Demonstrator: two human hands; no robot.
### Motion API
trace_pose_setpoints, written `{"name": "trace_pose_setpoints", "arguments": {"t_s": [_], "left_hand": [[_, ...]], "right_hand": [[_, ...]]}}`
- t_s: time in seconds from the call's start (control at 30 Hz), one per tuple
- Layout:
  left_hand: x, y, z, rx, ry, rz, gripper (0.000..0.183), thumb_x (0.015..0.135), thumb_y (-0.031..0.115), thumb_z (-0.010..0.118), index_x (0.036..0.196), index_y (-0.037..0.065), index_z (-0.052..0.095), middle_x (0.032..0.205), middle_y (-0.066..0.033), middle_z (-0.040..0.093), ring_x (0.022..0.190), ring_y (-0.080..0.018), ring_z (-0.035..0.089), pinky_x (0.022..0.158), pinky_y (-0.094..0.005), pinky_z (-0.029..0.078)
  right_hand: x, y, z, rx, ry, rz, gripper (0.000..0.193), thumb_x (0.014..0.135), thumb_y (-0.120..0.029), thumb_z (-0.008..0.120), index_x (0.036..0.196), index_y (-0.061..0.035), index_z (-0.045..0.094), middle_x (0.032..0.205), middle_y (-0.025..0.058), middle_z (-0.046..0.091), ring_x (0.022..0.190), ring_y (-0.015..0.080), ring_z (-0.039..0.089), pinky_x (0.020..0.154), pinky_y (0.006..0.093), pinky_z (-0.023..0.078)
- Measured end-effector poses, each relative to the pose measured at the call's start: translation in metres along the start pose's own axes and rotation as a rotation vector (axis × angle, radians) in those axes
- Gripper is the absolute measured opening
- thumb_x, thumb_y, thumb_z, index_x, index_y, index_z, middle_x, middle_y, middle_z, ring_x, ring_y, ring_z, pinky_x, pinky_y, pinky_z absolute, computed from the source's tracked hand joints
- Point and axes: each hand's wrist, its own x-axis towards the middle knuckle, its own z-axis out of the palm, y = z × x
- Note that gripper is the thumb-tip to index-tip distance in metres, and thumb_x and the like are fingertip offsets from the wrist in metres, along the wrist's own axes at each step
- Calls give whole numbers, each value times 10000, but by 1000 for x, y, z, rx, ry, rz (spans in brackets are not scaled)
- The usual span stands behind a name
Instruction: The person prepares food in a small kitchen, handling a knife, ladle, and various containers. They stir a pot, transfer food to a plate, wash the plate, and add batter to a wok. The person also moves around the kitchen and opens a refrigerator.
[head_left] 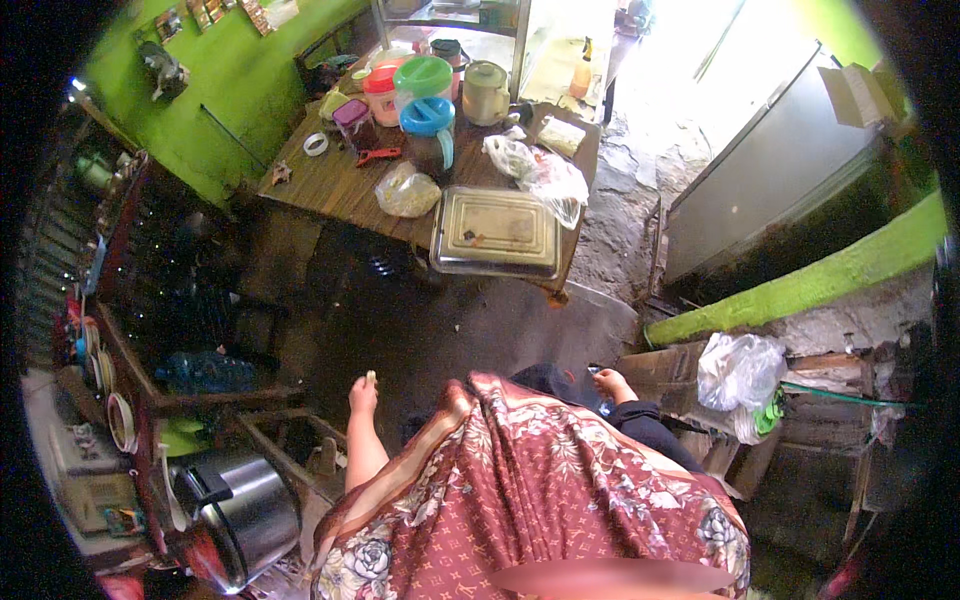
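My left hand (363,398) hangs in front of me over the dark floor, its fingers closed on a small pale-yellow piece (371,377) too small to name. To the right, my right hand (613,384) comes out of a dark sleeve with its fingers curled. Something small and dark with a light edge shows at its fingertips; its kind is unclear. Between the arms a patterned red-brown cloth (520,470) drapes down and covers my body. Both hands are apart from the table ahead.
Ahead stands a wooden table (330,190) bearing a lidded rectangular container (497,232), a blue-lidded pitcher (428,125), tubs and plastic bags (407,190). At lower left sits a steel rice cooker (240,515). A white plastic bag (740,370) lies on a wooden ledge to the right.
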Motion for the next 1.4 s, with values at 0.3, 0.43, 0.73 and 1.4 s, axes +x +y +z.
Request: {"name": "trace_pose_setpoints", "arguments": {"t_s": [0.3,0.43,0.73,1.4], "left_hand": [[-23,69,52,249,97,-8,336,830,366,486,796,54,607,751,-192,591,728,-342,567,668,-375,431],[-69,44,104,437,-174,-355,368,830,395,459,905,60,594,883,-194,584,826,-319,559,750,-360,430],[-141,90,96,269,-137,-569,434,808,428,441,1006,64,567,1002,-198,551,930,-311,537,803,-376,420],[-175,-73,46,-112,-49,-869,344,796,390,384,847,89,543,724,-85,451,650,-238,411,571,-349,305]], "right_hand": [[117,-115,-99,447,32,-35,39,785,-143,513,764,-117,492,563,0,459,437,121,414,400,296,357],[184,-242,-112,73,407,-301,268,793,-312,547,902,-69,521,658,37,522,504,164,494,436,300,417],[208,-453,-82,-377,325,-1153,450,715,-159,612,1125,-17,493,1164,125,487,1051,200,470,895,308,360],[31,-552,76,-308,959,-1363,279,798,-75,486,1073,-44,517,1120,138,494,1123,276,398,948,358,315]]}}
